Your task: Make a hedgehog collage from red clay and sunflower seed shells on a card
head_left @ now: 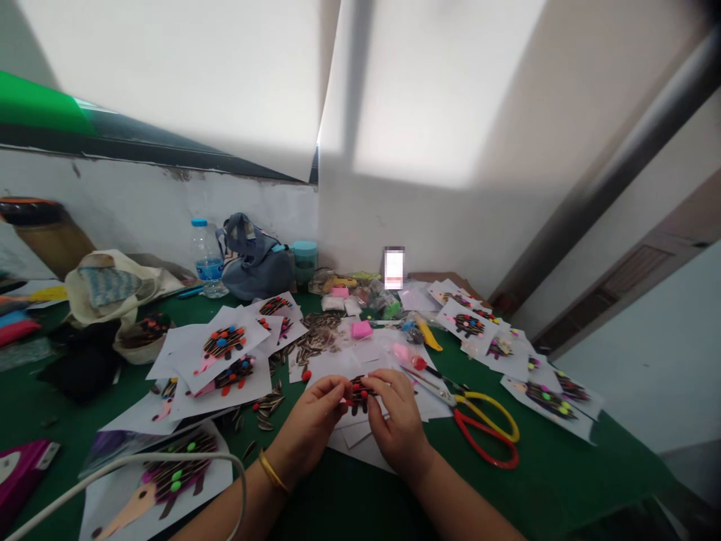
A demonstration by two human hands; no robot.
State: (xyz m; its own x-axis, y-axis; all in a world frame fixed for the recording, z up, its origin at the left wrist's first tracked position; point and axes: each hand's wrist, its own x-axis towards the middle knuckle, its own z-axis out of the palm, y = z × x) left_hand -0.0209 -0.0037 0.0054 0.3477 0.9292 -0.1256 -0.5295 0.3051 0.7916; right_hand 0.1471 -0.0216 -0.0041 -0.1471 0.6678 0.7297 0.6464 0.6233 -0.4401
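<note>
Straight ahead lies a small hedgehog figure (357, 389) of dark striped sunflower seeds with red balls on it, on white paper, partly covered by my fingers. My left hand (318, 413) is at its left side, thumb and forefinger pinched together; whatever is between them is hidden. From the right, the bent fingers and thumb of my right hand (399, 417) close on the figure's edge. A loose red clay ball (306, 375) rests just beyond my left hand. Loose sunflower seeds (322, 336) are heaped behind, beside a pink clay lump (361, 330).
Scissors with red and yellow handles (487, 428) lie to the right. Hedgehog cards are spread at left (225, 342) and right (544, 398). A white cable (169, 457) loops over the front left. A water bottle (207, 263), blue bag (256, 263) and phone (393, 268) stand at the back.
</note>
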